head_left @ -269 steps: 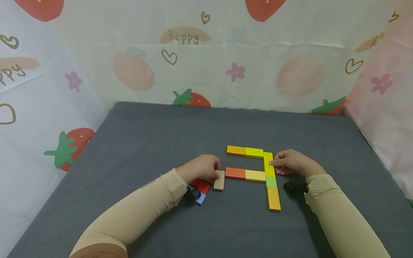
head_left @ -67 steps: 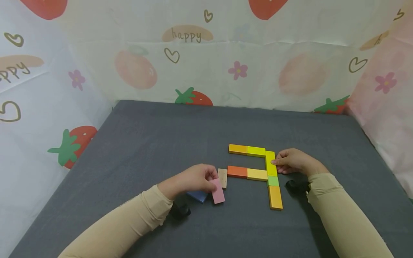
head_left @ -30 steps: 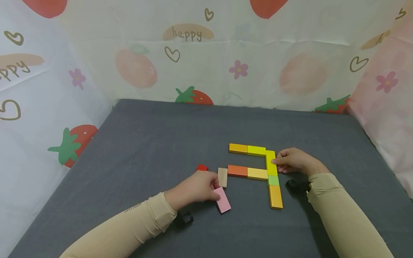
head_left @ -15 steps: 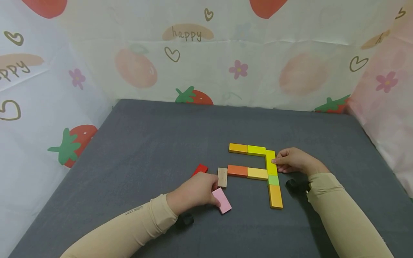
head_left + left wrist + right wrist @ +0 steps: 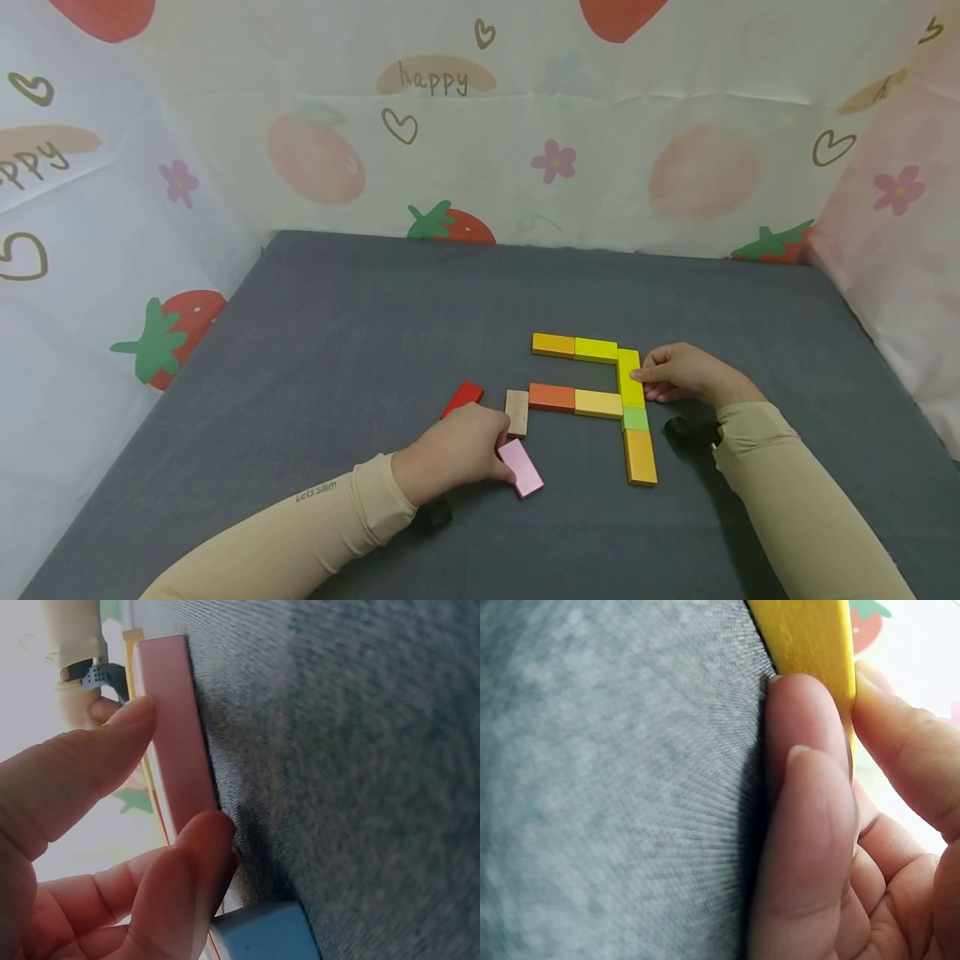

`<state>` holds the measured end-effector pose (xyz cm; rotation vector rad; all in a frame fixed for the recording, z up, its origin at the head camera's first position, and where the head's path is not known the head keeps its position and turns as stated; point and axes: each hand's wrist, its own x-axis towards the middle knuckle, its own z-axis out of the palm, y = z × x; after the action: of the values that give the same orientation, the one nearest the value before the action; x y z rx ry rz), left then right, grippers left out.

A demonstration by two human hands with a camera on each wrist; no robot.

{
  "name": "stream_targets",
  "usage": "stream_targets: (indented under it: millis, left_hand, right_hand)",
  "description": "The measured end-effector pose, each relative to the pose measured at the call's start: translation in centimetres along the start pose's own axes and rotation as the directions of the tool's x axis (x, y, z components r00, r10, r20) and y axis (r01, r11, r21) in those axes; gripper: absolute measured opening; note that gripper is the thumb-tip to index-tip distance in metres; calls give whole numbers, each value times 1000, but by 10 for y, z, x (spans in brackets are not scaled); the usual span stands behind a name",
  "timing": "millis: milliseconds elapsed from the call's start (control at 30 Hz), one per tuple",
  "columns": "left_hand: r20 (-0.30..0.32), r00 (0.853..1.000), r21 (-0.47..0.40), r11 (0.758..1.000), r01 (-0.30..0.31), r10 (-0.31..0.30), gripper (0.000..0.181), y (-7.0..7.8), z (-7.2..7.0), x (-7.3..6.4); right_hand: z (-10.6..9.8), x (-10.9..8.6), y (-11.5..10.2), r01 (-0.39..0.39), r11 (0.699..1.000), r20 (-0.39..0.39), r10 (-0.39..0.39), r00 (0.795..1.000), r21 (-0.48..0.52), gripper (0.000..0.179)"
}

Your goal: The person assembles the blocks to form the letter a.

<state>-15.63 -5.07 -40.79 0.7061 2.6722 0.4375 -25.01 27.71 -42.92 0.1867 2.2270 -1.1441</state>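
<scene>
My left hand [image 5: 459,448] pinches a pink wooden block [image 5: 522,471] low on the cloth, below a bare-wood block [image 5: 516,413]. In the left wrist view the thumb lies on one long edge of the pink block, and curled fingers touch its near end. A blue block [image 5: 268,934] sits by those fingers. Part of a red block [image 5: 462,396] shows behind this hand. My right hand [image 5: 692,373] holds a long yellow block [image 5: 632,390], thumb on top, bent fingers against its outer side. Below that block come a small green block [image 5: 634,419] and an orange-yellow one [image 5: 641,458].
Two rows run left from the yellow column: an orange-yellow block [image 5: 553,344] with a bright yellow one [image 5: 596,349], and a red-orange block [image 5: 551,397] with a pale yellow one [image 5: 598,404]. Grey cloth [image 5: 375,317] covers the table. A printed curtain [image 5: 465,167] encloses it.
Over the last two seconds the left hand has shifted the pink block right and nearer to me. More of the red block shows; the blue one is hidden in the head view. The right hand stays put.
</scene>
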Motion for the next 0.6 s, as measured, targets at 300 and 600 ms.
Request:
stream_targets:
  millis: [300, 600]
  left_hand:
    - [-8, 1000, 17, 1000, -5, 6, 32, 2, 0, 0]
    - [-10, 1000, 7, 1000, -16, 16, 30, 3, 0, 1]
  right_hand:
    - [0, 1, 0, -2, 1000, -8, 2, 1000, -11, 20]
    - [0, 1, 0, -9, 1000, -2, 9, 1000, -7, 20]
